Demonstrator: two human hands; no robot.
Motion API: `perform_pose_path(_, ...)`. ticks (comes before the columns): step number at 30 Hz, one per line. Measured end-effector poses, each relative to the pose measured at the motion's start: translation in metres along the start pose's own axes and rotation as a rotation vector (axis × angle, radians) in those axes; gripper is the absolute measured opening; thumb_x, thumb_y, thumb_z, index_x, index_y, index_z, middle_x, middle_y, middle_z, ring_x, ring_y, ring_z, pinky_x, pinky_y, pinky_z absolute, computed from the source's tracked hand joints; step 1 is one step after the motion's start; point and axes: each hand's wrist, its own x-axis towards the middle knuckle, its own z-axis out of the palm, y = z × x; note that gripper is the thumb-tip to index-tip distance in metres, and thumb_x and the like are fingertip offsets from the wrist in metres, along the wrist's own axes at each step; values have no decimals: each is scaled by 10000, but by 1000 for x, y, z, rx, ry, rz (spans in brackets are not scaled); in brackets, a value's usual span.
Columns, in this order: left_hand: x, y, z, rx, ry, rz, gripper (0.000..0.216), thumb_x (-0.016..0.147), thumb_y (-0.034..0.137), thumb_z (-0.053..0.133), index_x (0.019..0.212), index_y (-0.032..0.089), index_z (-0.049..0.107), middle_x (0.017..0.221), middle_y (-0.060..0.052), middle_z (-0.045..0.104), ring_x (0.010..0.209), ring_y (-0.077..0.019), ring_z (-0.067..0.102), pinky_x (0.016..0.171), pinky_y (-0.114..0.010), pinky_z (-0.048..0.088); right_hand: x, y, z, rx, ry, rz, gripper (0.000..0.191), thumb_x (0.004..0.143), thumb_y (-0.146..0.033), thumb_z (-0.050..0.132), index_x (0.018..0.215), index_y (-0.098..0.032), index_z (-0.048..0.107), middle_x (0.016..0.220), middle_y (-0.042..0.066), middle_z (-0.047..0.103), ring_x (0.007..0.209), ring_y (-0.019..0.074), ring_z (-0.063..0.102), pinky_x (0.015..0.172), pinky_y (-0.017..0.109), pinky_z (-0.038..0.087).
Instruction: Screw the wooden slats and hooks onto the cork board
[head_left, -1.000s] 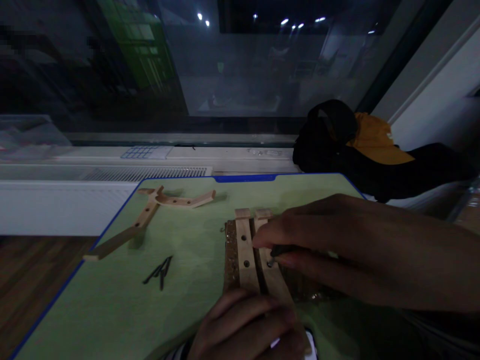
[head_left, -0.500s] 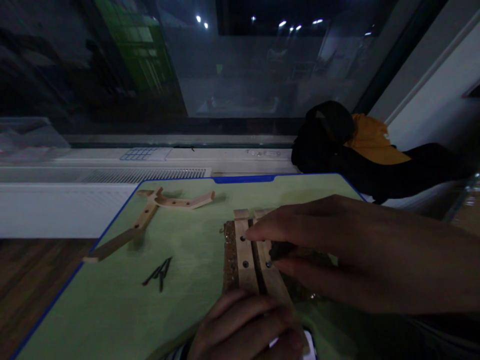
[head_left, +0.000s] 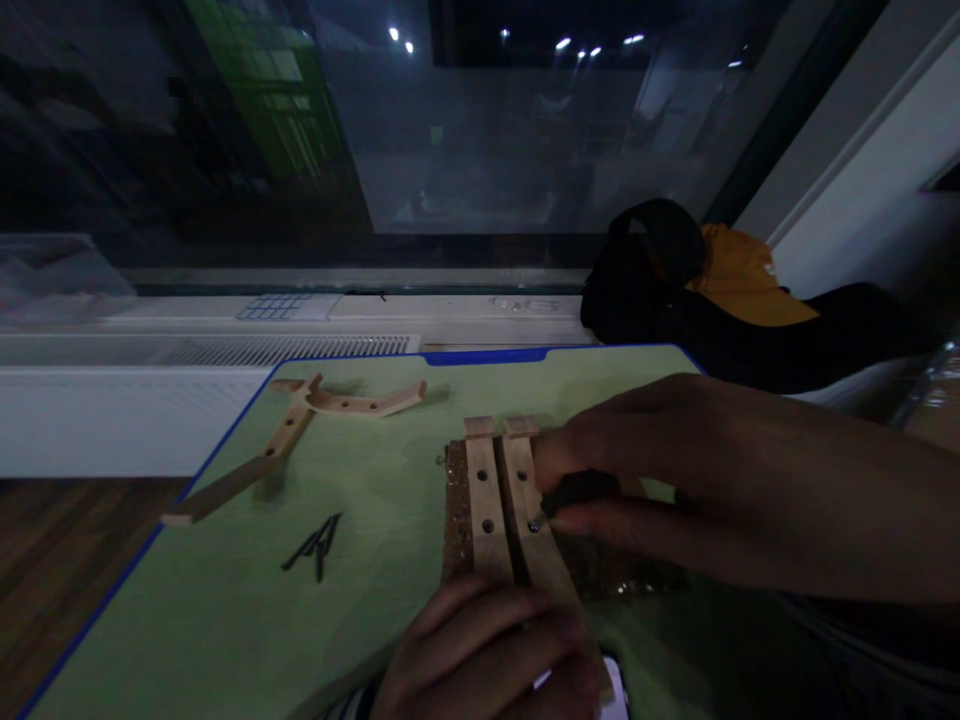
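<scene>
Two pale wooden slats with screw holes lie side by side on a dark cork-like board on the green mat. My right hand pinches a small dark-handled screwdriver, its metal tip resting at a hole in the right slat. My left hand is at the near end of the slats, fingers curled and pressing down on them. Several dark screws lie loose to the left.
A Y-shaped wooden piece with holes lies at the mat's far left. A black bag with an orange cap sits at the back right on the sill. Behind the mat run a white radiator grille and a dark window.
My right hand reached left over the slats, then drew back to the right, bringing the screwdriver tip to a hole in the right slat. My left hand stayed put.
</scene>
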Motion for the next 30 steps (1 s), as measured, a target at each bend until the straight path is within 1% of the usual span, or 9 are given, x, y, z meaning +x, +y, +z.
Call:
perform_pose_path(3,-7,-1,-1,20,-36,5,170,901,209,536,784,228,659,827,48,732,794,-89,665,872,-235,506,-1,1,0,-8,-11,-4,152,883,-306,545,1009,-290,628,757,-81,669,610,88,604,516,245,383)
perform_pose_path(6,-13,-2,0,38,-87,35,130,890,223,549,831,229,664,871,37,726,834,-96,664,886,-244,503,-1,3,3,-37,12,-27,224,863,-293,571,1084,-279,607,871,-57,701,703,115,645,567,247,420)
perform_pose_path(10,-11,-3,0,20,-43,27,171,910,215,510,836,228,664,853,37,728,836,-92,663,895,-241,496,-2,4,5,-39,61,-84,254,898,-306,527,1138,-257,596,1002,-22,710,813,129,671,638,231,468)
perform_pose_path(15,-1,-1,-1,1,-39,26,200,911,192,521,762,210,654,817,58,733,791,-74,664,872,-202,487,-2,-1,1,-22,29,-129,296,910,-254,495,1188,-234,594,1122,-18,682,974,125,643,739,203,500)
perform_pose_path(17,1,1,-1,8,5,1,217,918,192,513,754,211,654,808,72,734,783,-68,661,896,-191,468,-2,-2,1,-16,22,-132,334,903,-216,488,1226,-222,572,1174,-24,660,1018,117,626,762,187,499)
perform_pose_path(19,1,1,-1,7,31,-12,236,927,190,494,758,214,657,800,76,734,775,-68,661,906,-193,465,-2,-2,2,-5,28,-128,325,910,-227,480,1219,-234,580,1169,-30,662,1002,108,631,760,175,494)
perform_pose_path(23,-1,0,-1,-13,-34,-2,253,937,184,469,775,211,661,807,58,735,782,-72,668,882,-205,497,-2,-2,6,-8,61,-105,285,913,-274,494,1179,-257,594,1034,-34,700,840,102,659,680,194,480)
perform_pose_path(26,-4,0,0,-21,-3,-17,273,946,201,451,774,213,664,812,53,735,796,-77,669,893,-213,499,-2,-3,6,-36,84,-73,251,914,-300,489,1117,-238,623,957,-10,715,767,129,660,614,233,459)
perform_pose_path(30,-8,1,2,-16,17,-26,267,950,224,439,813,217,668,799,42,730,794,-89,669,885,-235,510,0,-2,6,-8,67,-30,231,907,-324,490,1064,-237,636,886,-14,712,719,133,653,609,252,453)
